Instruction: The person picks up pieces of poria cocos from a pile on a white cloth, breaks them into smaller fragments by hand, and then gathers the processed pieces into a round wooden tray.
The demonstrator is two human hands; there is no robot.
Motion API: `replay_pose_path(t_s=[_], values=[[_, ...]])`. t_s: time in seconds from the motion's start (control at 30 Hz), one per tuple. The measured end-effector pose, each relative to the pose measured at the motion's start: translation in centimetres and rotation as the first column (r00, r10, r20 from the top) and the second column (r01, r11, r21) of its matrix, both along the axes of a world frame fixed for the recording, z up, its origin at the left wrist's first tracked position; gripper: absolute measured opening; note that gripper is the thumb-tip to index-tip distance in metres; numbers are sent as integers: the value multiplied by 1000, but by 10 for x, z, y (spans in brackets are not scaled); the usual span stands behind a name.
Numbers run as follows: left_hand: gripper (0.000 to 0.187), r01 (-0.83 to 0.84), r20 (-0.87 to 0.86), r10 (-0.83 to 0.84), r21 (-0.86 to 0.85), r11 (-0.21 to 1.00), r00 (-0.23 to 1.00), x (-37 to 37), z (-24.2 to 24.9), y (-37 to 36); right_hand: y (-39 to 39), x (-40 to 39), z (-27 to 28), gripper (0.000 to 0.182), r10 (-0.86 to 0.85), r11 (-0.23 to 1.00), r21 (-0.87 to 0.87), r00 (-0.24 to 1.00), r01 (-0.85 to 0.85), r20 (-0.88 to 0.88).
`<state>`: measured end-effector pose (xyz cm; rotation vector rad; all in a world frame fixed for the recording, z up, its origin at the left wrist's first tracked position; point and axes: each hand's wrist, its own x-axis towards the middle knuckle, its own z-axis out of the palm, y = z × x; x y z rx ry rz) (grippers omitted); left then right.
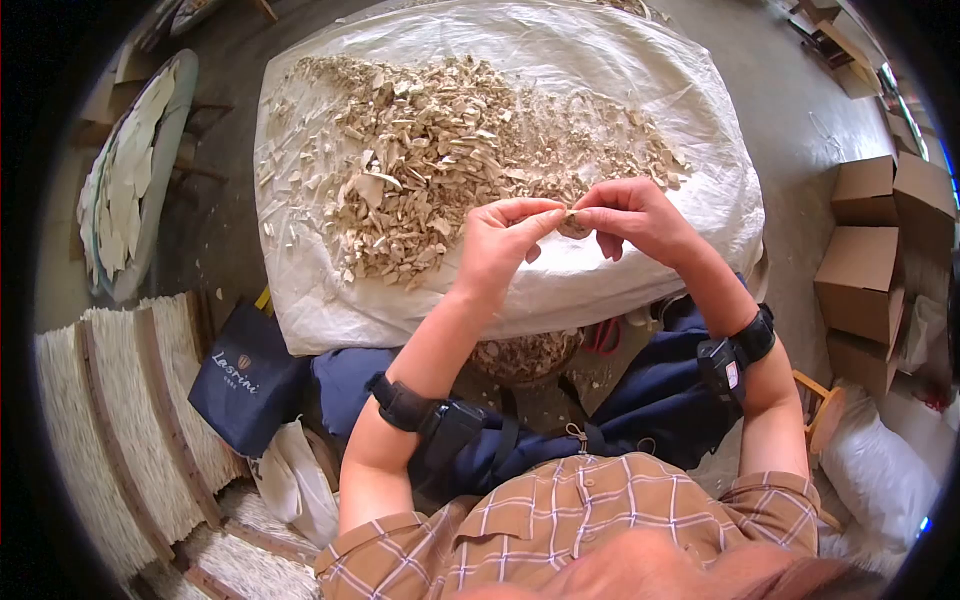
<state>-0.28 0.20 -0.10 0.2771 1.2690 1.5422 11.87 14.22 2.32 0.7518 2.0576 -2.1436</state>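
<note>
The left hand [492, 245] and right hand [640, 218] nearly meet above the white cloth [690, 228], their fingertips pinching a small pale piece [571, 212] between them. It looks brittle, so too hard a squeeze or tug could snap it; a loose pinch could drop it among the similar chips [430, 150]. Fingers hide most of it, and the cloth's edge cuts off the basket [527, 372] below.

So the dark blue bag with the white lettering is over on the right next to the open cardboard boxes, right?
Not quite: in the head view, the dark blue bag with white lettering lies at the left side, away from the open cardboard boxes, which are on the right.
</note>
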Motion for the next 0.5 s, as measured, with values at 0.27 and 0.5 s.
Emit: replay_pose_path(t_s=[0.27, 0.5], values=[[10, -9, -698, 64, 82, 997, 713, 6, -2, 1, 0, -5, 4, 17, -32, 998, 50, 997, 28, 77], [19, 133, 151, -134, 12, 991, 979, 1, -8, 2, -5, -9, -6, 18, -254, 963, 87, 966, 256, -38]])
